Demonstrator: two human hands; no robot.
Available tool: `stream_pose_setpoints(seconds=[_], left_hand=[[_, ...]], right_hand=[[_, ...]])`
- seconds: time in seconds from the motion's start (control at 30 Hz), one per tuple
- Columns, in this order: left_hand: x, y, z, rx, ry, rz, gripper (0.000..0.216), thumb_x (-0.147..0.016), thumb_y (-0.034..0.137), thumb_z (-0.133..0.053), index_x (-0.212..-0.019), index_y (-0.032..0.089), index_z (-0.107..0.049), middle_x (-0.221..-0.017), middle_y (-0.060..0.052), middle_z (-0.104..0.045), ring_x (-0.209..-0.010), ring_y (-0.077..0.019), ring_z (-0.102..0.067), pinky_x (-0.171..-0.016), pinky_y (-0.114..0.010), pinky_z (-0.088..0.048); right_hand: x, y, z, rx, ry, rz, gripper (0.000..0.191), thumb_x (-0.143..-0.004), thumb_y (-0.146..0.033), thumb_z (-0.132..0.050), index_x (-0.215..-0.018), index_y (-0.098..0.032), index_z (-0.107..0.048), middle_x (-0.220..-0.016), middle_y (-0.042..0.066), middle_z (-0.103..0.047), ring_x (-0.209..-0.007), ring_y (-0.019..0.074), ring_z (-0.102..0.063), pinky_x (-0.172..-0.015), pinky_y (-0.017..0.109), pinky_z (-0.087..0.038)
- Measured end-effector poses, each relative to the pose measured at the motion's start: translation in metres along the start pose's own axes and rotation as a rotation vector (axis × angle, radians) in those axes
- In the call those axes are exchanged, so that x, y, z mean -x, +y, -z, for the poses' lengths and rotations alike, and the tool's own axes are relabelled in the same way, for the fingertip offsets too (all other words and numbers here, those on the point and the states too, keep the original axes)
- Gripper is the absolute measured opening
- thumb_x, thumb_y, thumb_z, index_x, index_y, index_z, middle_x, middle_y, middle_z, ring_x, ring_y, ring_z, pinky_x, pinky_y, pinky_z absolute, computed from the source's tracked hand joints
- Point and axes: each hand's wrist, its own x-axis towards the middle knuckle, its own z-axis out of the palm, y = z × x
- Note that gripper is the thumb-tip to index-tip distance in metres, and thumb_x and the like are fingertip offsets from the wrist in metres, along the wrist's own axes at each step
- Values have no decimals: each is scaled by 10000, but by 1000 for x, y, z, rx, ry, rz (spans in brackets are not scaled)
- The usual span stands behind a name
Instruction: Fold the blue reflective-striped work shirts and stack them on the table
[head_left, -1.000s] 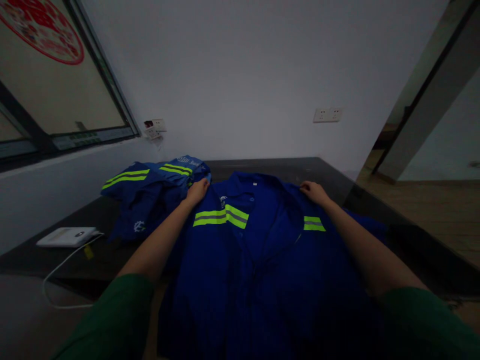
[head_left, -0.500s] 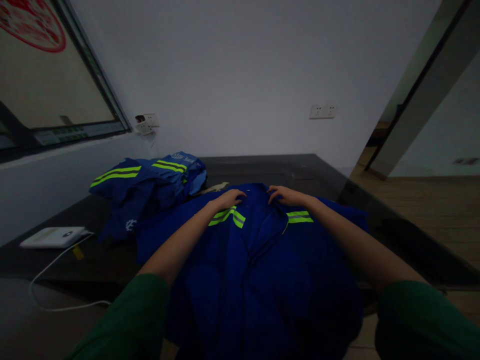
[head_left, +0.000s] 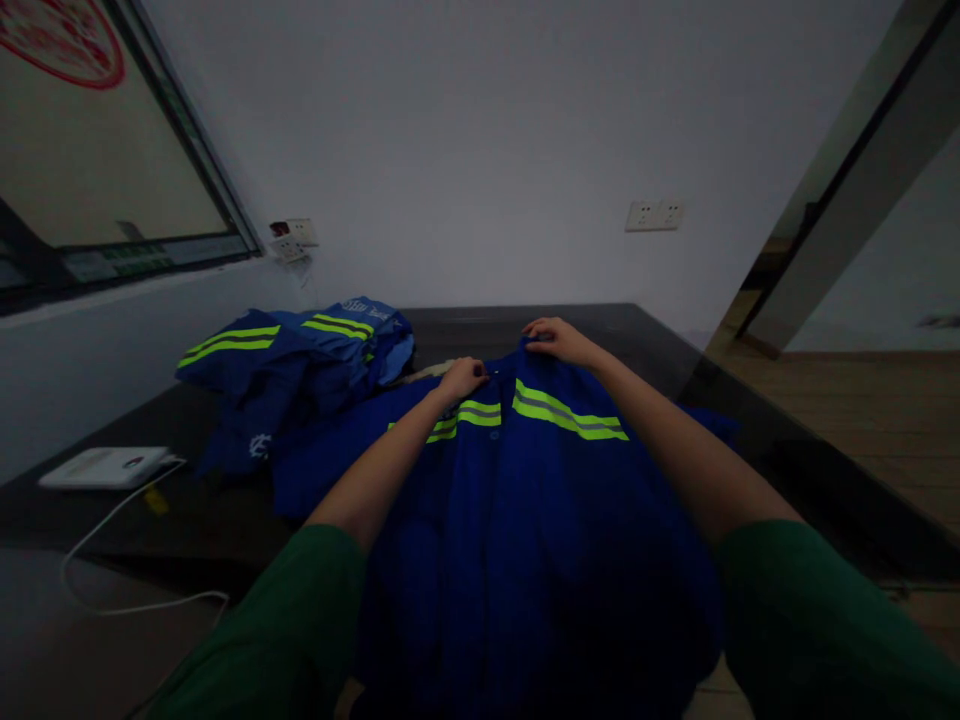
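Note:
A dark blue work jacket (head_left: 525,520) with yellow-green reflective stripes lies front side up on the dark table, its lower part reaching over the near edge. My left hand (head_left: 463,379) pinches the jacket's left front near the collar, fingers closed on the cloth. Higher up and to the right, my right hand (head_left: 559,338) grips the top corner of the jacket's right front and holds it raised. The two front panels lie close together along the middle. Part of the collar is hidden behind my fingers.
More blue garments with reflective stripes (head_left: 300,370) lie heaped at the back left. A white device (head_left: 105,468) with a white cable (head_left: 112,520) sits on the dark table (head_left: 592,325) at the left. Wall sockets (head_left: 654,215) are behind, and a window (head_left: 112,150) is at the left.
My right hand has lifted the jacket's right front upward and pulled it flatter, bringing its stripe into full view. My left hand has moved slightly up, and the neck gap has narrowed.

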Motion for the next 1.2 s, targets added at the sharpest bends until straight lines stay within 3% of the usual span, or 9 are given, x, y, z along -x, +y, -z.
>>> stream_pose_setpoints(seconds=[0.1, 0.23, 0.4, 0.47, 0.57, 0.67, 0.8, 0.93, 1.2], left_hand=[[7, 9, -8, -28, 42, 60, 225, -838, 253, -622, -1010, 124, -689, -1033, -149, -660, -935, -252, -617, -787, -319, -471], [22, 14, -8, -40, 83, 81, 311, -848, 226, -604, -1144, 142, -643, -1146, -166, -608, -1050, -283, -581, -857, -364, -469], [62, 25, 18, 22, 107, 27, 279, -871, 147, -535, -1123, 182, -649, -1158, -111, -620, -1088, -244, -573, -927, -349, -448], [97, 40, 34, 168, 100, -49, 255, -892, 178, -514, -1109, 194, -646, -1107, -84, -650, -1021, -215, -602, -898, -323, -462], [170, 63, 53, 392, 63, -99, 243, -929, 289, -481, -1104, 232, -639, -1064, -52, -676, -949, -202, -623, -832, -304, -486], [251, 64, 59, 400, 50, 54, 254, -926, 391, -478, -1097, 287, -634, -1037, -36, -671, -914, -200, -624, -793, -303, -508], [321, 24, 49, 80, 251, 349, 335, -892, 430, -485, -1112, 221, -628, -1085, -94, -625, -984, -268, -586, -888, -431, -483], [335, -10, 36, -168, 269, 467, 453, -890, 433, -486, -1268, 199, -574, -1251, -125, -567, -1146, -321, -515, -933, -496, -453], [316, -41, 36, -194, 156, 489, 390, -943, 358, -401, -1266, 256, -595, -1344, -54, -565, -1236, -246, -500, -1024, -425, -413]], right_hand=[[-21, -7, -35, 114, -84, -148, 216, -841, -244, -621, -1018, -147, -697, -1107, 67, -688, -1047, 185, -599, -939, 283, -427], [-22, -14, -90, 198, -175, -273, 207, -809, -245, -670, -1003, -184, -710, -1071, 65, -709, -1005, 219, -622, -879, 302, -459], [-15, -12, -115, 255, -202, -352, 227, -816, -274, -673, -1035, -217, -688, -1159, 84, -669, -1083, 247, -579, -890, 347, -460], [-16, -12, -115, 267, -207, -370, 250, -834, -313, -656, -1058, -206, -682, -1174, 103, -654, -1109, 263, -558, -906, 370, -451], [-17, -14, -114, 279, -216, -391, 330, -843, -438, -637, -1058, -192, -684, -1163, 126, -649, -1133, 284, -526, -927, 400, -435], [-17, -17, -116, 289, -217, -406, 347, -822, -471, -656, -1043, -205, -686, -1163, 117, -646, -1161, 292, -490, -930, 412, -428], [-16, -17, -121, 296, -202, -430, 262, -823, -375, -676, -1039, -227, -680, -1159, 86, -652, -1166, 282, -493, -897, 391, -439], [-15, -17, -121, 312, -168, -451, 223, -836, -314, -658, -1040, -225, -665, -1136, 78, -662, -1159, 265, -518, -888, 367, -428], [-11, -10, -113, 379, -81, -484, 194, -849, -257, -630, -1036, -207, -632, -1085, 85, -679, -1030, 239, -596, -817, 332, -423]])
